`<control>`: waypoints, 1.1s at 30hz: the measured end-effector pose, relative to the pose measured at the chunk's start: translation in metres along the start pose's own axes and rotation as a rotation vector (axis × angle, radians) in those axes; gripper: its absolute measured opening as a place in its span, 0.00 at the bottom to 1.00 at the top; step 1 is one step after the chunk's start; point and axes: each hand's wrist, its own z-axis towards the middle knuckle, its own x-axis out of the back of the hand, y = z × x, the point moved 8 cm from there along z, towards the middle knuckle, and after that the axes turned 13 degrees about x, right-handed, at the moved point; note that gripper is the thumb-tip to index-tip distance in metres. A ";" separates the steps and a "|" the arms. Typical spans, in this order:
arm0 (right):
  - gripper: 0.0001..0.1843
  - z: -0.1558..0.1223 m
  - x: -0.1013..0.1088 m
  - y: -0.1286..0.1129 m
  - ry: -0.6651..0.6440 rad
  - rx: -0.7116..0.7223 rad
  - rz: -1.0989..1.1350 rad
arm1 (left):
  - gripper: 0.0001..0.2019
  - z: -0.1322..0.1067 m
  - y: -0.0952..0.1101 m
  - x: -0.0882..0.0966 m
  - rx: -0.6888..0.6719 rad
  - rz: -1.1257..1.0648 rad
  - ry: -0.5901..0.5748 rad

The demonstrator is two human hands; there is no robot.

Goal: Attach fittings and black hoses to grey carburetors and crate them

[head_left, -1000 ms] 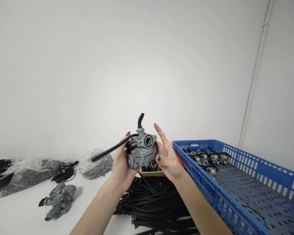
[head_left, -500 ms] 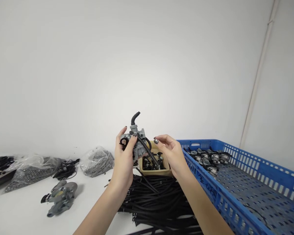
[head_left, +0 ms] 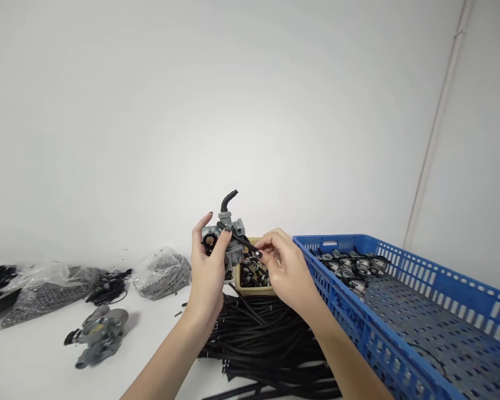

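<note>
My left hand point(head_left: 209, 272) is wrapped round a grey metal carburetor point(head_left: 228, 239) held up above the table, a bent black elbow at its top. A thin black hose point(head_left: 240, 241) runs from the carburetor down to the right. My right hand point(head_left: 284, 268) pinches the hose's lower end between thumb and fingers, just above a small beige box point(head_left: 242, 289) filled with small black parts. A heap of black hoses point(head_left: 266, 344) lies under both wrists.
A blue plastic crate point(head_left: 400, 333) at the right holds several carburetors point(head_left: 352, 269) at its far end. A second carburetor point(head_left: 98, 335) lies on the white table at the left. Clear bags of small parts point(head_left: 162, 273) and black cables point(head_left: 108, 289) sit by the wall.
The carburetor was turned round in my left hand and the hose swung from the left side to the right. My right hand went from open fingers to a pinch on the hose end.
</note>
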 end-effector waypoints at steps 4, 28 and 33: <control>0.09 0.000 0.001 0.001 0.064 0.042 0.092 | 0.28 0.001 0.003 0.001 -0.039 0.006 0.011; 0.05 0.003 -0.008 0.043 0.012 -0.097 0.081 | 0.28 0.001 -0.005 -0.004 0.033 0.102 0.011; 0.34 0.000 -0.018 0.041 -0.028 -0.307 0.703 | 0.28 -0.003 -0.002 -0.008 0.034 0.082 -0.021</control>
